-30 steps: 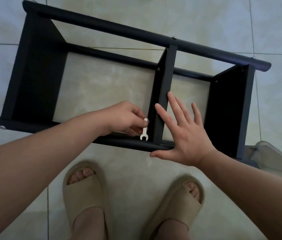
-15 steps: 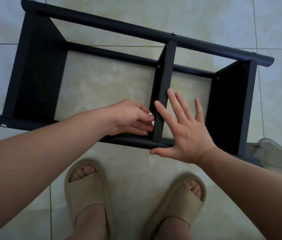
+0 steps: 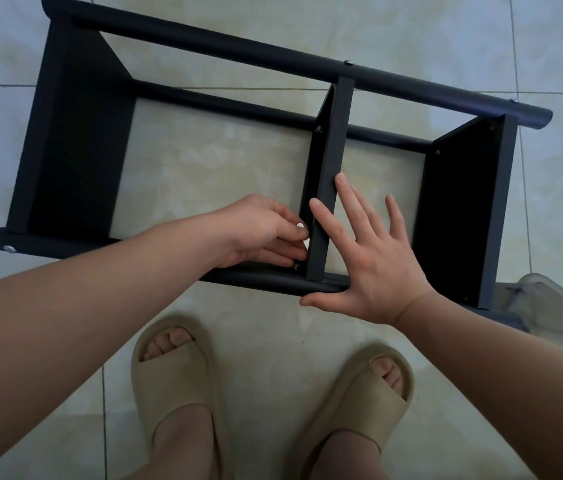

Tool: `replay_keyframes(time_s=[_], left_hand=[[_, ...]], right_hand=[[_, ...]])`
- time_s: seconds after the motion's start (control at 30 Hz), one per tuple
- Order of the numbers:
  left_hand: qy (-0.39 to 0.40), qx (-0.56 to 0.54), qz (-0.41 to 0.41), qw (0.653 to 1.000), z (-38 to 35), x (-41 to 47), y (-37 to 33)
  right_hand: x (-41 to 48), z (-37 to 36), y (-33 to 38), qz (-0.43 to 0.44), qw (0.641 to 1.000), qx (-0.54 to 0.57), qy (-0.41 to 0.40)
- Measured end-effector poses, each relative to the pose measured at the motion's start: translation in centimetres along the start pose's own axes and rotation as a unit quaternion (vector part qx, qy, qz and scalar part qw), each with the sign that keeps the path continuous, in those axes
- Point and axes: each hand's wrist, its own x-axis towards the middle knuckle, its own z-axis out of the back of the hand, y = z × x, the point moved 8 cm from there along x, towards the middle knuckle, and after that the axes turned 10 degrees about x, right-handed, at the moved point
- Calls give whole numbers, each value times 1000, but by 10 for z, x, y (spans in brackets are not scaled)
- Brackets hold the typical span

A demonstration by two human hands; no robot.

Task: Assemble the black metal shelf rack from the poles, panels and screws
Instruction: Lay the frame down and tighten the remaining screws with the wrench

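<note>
The black shelf rack (image 3: 76, 140) lies on its side on the tiled floor, with three panels fixed between its poles. My left hand (image 3: 262, 232) pinches a small white wrench (image 3: 302, 233) against the left face of the middle panel (image 3: 330, 181), just above a screw (image 3: 296, 266) near the front pole (image 3: 266, 280). My right hand (image 3: 366, 258) lies flat with fingers spread, pressing on the middle panel's edge and the front pole.
My two feet in beige slides (image 3: 176, 386) stand on the tiles just in front of the rack. A pale plastic object (image 3: 557, 303) sits at the right edge, beside the rack's right panel (image 3: 463, 209). Another pale object shows at the far left edge.
My left hand has moved the white wrench from in front of the pole up against the middle panel by the screw. My right hand has stayed flat on the panel.
</note>
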Motion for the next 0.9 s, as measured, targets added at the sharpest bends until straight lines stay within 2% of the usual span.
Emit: replay_keyframes(time_s=[0.2,0.7,0.9], left_hand=[[-5,19,3,1000,2,1,0],[13,-47,26,998,-3,-2,2],[22,-3,24,999,-2,-3,-2]], right_hand=[[0,0,0,1,1000,-2,2],[0,2,1,0,1000,-7,-7],[0,1,0,-3,1000,-4,4]])
